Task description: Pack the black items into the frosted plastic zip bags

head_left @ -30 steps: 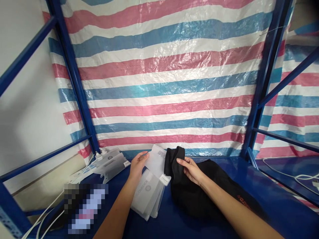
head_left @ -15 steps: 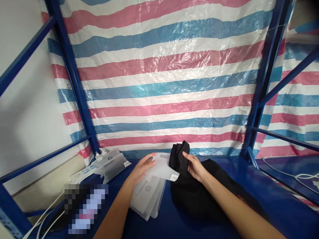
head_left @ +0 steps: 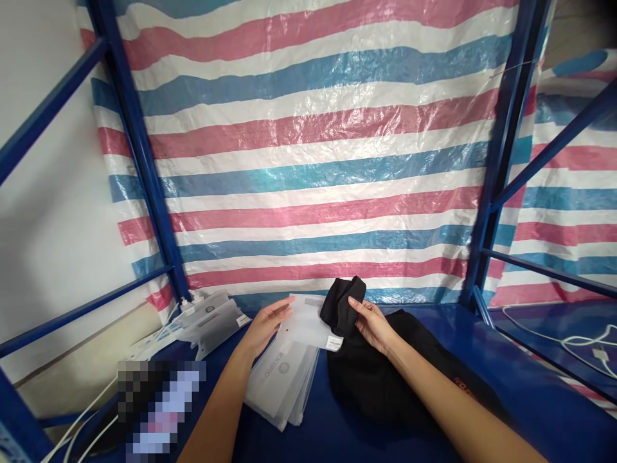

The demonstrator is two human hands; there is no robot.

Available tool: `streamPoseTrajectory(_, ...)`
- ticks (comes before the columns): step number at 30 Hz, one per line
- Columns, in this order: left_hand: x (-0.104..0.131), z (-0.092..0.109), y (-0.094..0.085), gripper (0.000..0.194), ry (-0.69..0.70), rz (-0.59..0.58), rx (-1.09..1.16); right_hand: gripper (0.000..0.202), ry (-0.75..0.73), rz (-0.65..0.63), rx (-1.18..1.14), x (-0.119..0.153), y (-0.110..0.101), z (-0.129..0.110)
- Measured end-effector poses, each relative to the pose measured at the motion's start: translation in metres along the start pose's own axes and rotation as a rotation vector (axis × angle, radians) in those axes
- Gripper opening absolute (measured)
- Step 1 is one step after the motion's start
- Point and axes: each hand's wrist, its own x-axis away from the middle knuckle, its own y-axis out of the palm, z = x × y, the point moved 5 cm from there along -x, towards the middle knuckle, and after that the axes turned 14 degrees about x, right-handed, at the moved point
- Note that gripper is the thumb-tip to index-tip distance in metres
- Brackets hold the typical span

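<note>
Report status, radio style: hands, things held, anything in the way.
Left hand holding frosted pouch. Right hand gripping bunched black fabric. Fabric hiding pouch's upper right corner; stacked pouches below.

On the surface [head_left: 308, 444] I have a stack of pouches [head_left: 274, 389] near the middle, and a single pouch [head_left: 308, 325] above it, between my left fingers [head_left: 277, 310] and the cloth [head_left: 371, 392]. That cloth sits right of the stack, its upper end in my right fingers [head_left: 359, 308]. More pouches [head_left: 219, 325] lie left, beside a power strip [head_left: 154, 341]. A sheet [head_left: 308, 161] hangs behind everything.
</note>
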Motion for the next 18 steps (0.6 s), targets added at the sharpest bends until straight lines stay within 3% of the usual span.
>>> streamPoseTrajectory(7, -0.008, -0.004, -0.01, 0.076, 0.039, 0.09, 0.068, 0.029, 0.0, -0.06, 0.042, 0.001, 0.004, 0.004)
streamPoseTrajectory(14, -0.006, -0.002, -0.013, 0.071, 0.059, 0.028, -0.02, 0.031, 0.006, -0.048, 0.044, 0.002, 0.004, 0.002)
streamPoseTrajectory(18, -0.006, 0.005, -0.01, 0.069, 0.121, 0.083, 0.04, 0.028, 0.0, -0.06, 0.007, 0.004, 0.005, 0.003)
